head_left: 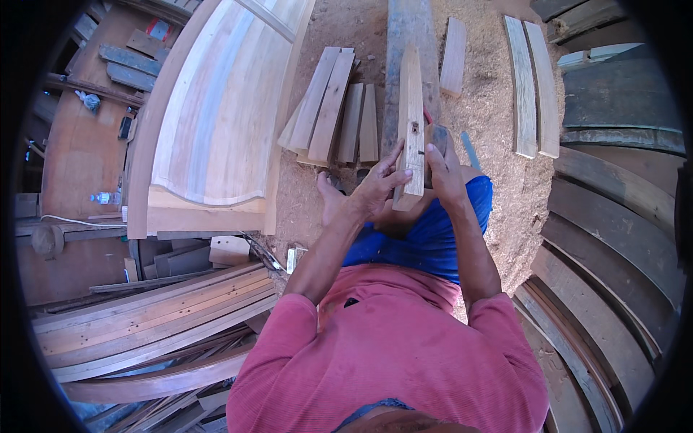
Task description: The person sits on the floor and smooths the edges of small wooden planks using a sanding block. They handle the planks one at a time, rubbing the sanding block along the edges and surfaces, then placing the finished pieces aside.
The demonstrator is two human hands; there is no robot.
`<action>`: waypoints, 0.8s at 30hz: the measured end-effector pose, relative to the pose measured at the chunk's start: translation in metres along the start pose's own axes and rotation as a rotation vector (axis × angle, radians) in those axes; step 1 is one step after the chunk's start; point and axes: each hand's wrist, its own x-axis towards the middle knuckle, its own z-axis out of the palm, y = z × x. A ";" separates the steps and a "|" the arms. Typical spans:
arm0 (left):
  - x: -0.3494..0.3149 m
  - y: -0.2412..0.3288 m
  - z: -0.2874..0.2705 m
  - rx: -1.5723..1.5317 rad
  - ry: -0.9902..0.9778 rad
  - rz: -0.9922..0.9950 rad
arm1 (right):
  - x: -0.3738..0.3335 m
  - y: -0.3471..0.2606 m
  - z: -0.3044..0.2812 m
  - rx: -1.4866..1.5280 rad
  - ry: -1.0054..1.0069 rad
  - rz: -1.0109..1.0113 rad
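Note:
A long, pale wooden strip (pixel 411 94) is tilted up in front of me, with a dark knot and a short dark mark on its face. My left hand (pixel 381 182) is closed around its near end, the thumb lying across the wood. On the other side, my right hand (pixel 446 173) has its thumb up against the strip's edge. Its curled fingers grip a small dark block-like thing (pixel 437 134), whose kind I cannot make out. A thin red piece (pixel 428 115) shows just beyond that block, partly hidden by the strip.
A grey plank (pixel 410 22) runs away from me. Stacked wooden pieces (pixel 321 108) lie left of it, beside a large panelled door (pixel 216 108). Two strips (pixel 533 86) and a thin blue strip (pixel 470 150) lie on the right. Sawdust covers the ground; boards (pixel 606 245) line the right side.

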 end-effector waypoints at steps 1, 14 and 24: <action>0.003 -0.005 -0.006 -0.007 -0.011 0.013 | -0.007 0.001 0.002 -0.041 0.017 -0.057; -0.010 -0.018 -0.022 -0.004 0.030 -0.037 | -0.090 0.024 0.005 0.143 0.001 0.139; -0.007 -0.046 -0.033 -0.062 -0.050 -0.062 | -0.093 0.044 -0.001 0.459 0.073 0.150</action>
